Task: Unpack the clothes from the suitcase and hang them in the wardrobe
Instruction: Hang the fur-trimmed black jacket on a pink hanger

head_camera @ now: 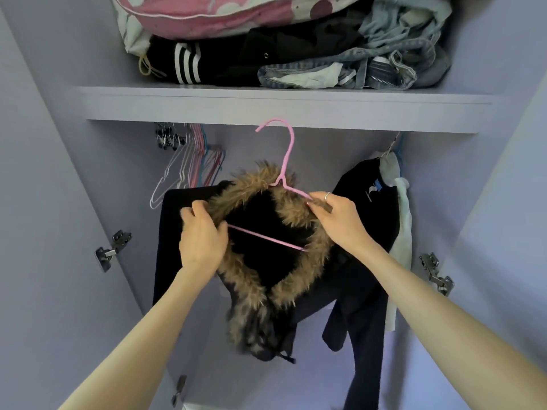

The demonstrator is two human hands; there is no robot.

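Note:
A black coat with a brown fur-trimmed hood is held up in front of the open wardrobe, with a pink hanger threaded through its neck. The hanger's hook points up, just below the shelf edge. My left hand grips the coat's left shoulder and fur trim. On the other side, my right hand pinches the hanger's right arm together with the fur. The wardrobe rail is hidden behind the shelf. The suitcase is not in view.
Several empty hangers hang at the left under the shelf. A black garment and a pale one hang at the right. Folded clothes, jeans and a pink bag lie on the shelf. Door hinges stick out on both sides.

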